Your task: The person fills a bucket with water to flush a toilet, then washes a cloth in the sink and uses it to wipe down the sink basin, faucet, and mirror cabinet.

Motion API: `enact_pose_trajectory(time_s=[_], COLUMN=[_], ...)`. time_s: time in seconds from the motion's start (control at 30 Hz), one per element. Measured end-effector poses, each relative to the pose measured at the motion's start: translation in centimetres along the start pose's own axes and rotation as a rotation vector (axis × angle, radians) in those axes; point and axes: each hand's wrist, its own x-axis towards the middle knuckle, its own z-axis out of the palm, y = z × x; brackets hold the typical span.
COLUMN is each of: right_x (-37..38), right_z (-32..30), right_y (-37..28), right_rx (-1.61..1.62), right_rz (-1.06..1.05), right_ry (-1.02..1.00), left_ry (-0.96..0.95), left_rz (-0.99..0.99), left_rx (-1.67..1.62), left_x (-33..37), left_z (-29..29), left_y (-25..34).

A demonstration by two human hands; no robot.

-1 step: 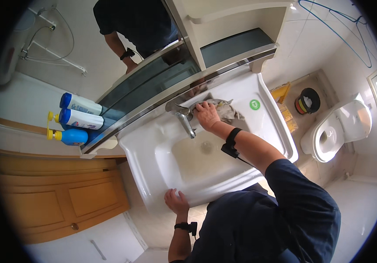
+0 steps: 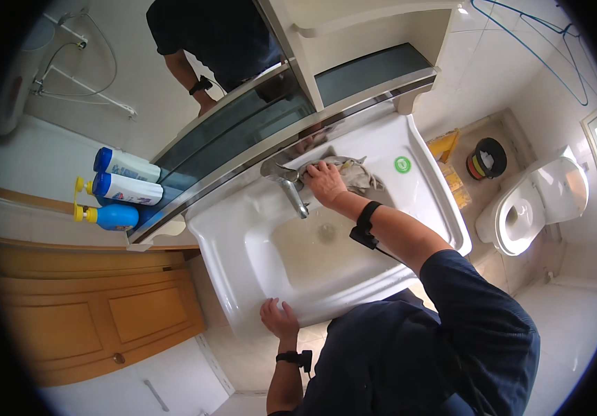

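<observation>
The right hand point(image 2: 326, 184) hides part of the cloth point(image 2: 359, 173); its grip cannot be determined. Cloth lies beneath and right of it, far side of the sink point(image 2: 232, 225), well apart from the left hand point(image 2: 279, 320), open at the near edge.
</observation>
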Motion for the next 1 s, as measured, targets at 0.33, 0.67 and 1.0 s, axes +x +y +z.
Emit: enact_pose_trajectory(time_s=[0.33, 0.67, 1.0], right_x=[1.5, 2.2, 5.9], right_z=[-2.2, -2.4, -1.8], right_y=[0.6, 0.8, 0.4], right_rx=[0.230, 0.175, 0.446], right_rz=[0.237, -0.040, 0.192], right_ry=[-0.176, -0.376, -0.530], left_ry=[0.020, 0.087, 0.071], left_rz=[-0.011, -0.006, 0.051], left_rx=[0.031, -0.019, 0.029], left_x=[0.6, -0.2, -0.2], left_z=[0.0, -0.1, 0.3], left_y=[0.4, -0.6, -0.6])
